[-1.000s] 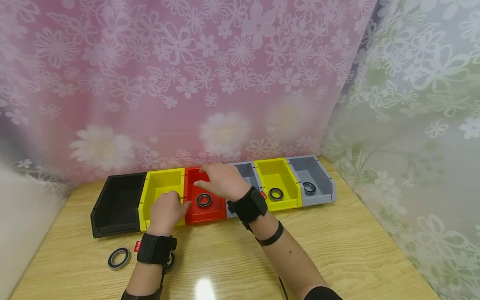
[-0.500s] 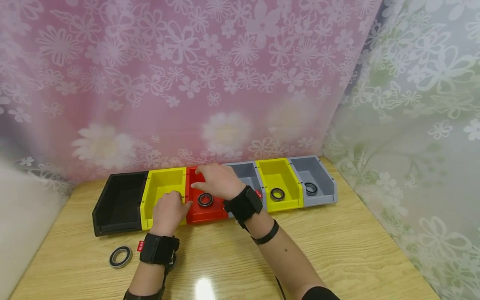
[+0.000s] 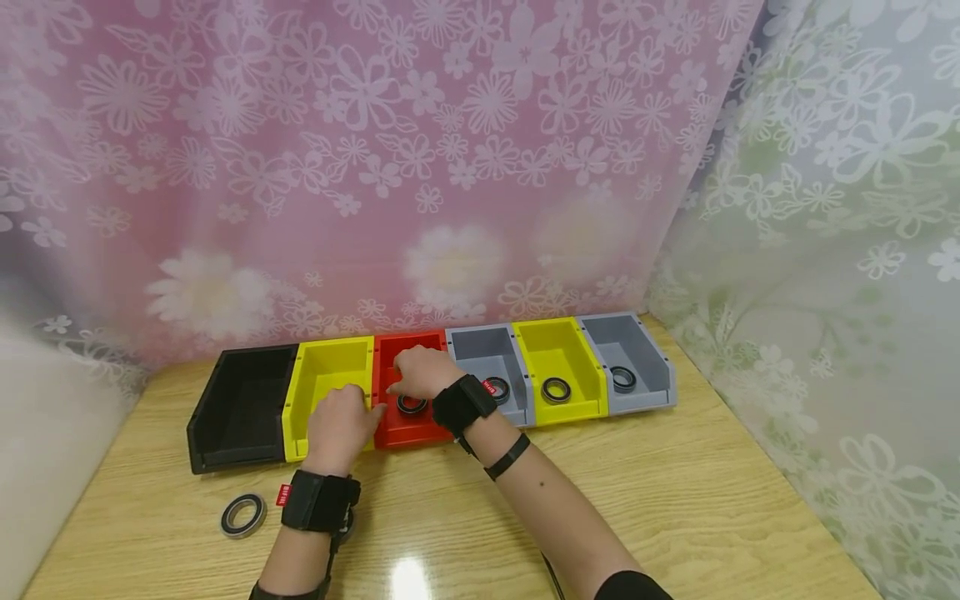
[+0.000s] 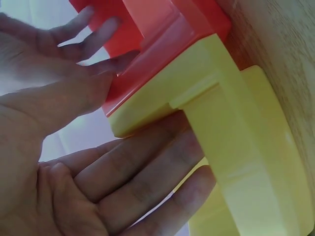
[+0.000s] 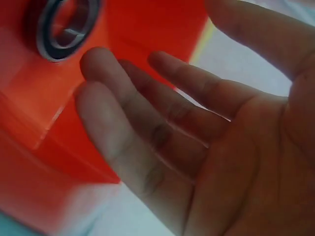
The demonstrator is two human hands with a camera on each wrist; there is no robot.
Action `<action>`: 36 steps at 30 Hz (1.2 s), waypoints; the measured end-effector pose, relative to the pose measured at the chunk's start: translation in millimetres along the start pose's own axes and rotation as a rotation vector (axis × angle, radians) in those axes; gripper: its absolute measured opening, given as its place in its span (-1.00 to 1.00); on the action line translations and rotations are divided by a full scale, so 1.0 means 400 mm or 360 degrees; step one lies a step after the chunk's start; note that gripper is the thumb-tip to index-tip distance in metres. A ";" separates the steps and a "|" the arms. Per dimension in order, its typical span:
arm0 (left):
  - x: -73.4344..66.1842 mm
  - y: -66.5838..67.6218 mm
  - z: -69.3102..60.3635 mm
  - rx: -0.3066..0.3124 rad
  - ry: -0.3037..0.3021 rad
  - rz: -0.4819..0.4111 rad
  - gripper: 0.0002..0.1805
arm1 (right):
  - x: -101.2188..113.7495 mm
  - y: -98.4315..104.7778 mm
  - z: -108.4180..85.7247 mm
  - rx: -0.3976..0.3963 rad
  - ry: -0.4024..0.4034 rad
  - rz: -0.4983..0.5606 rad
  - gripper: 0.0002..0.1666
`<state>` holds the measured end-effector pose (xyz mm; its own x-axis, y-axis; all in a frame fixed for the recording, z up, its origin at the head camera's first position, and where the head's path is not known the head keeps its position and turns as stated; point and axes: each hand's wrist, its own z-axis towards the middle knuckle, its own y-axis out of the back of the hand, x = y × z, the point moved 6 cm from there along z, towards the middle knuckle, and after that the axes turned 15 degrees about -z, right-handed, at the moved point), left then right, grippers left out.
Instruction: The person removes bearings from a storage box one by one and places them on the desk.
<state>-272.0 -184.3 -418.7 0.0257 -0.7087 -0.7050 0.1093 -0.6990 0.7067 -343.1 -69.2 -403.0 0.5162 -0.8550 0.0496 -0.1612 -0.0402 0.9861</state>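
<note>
Both hands grip nothing: left hand point(image 3: 341, 429) beside left yellow bin's rim point(image 3: 371, 362), right hand point(image 3: 425, 372) over open red bin point(image 3: 412, 433).

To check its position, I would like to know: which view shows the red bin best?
The head view: the red bin lies fully in frame, though the right hand covers part. The left wrist view shows only part; the right wrist view shows its inside closely, but cut off.

Small workshop-like corner: floral pink curtain point(image 3: 450, 167) behind a wood-grain table point(image 3: 637, 500) with coloured parts bins point(image 3: 412, 434).
</note>
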 end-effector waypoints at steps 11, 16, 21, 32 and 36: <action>0.000 0.000 0.002 -0.0001 0.0006 0.0006 -0.63 | 0.015 -0.051 0.020 0.0002 -0.0067 -0.0291 -0.62; 0.001 0.002 0.004 -0.0009 -0.0007 0.0000 -0.63 | 0.024 -0.054 0.025 -0.0003 -0.0077 -0.0397 -0.57; 0.003 -0.001 0.002 0.0000 -0.0007 0.0014 -0.62 | 0.021 -0.076 0.036 0.0051 -0.0131 -0.0467 -0.66; 0.003 -0.006 0.003 0.0018 0.0001 0.0014 -0.60 | 0.028 -0.074 0.014 0.0076 -0.0136 -0.0511 -0.76; 0.004 -0.006 0.002 0.0009 0.0001 0.0022 -0.60 | 0.031 -0.082 0.016 0.0080 -0.0138 -0.0563 -0.79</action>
<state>-273.2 -183.9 -421.6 0.0275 -0.7181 -0.6954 0.1032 -0.6899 0.7165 -336.8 -82.0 -435.7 0.4744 -0.8242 -0.3091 -0.0275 -0.3649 0.9307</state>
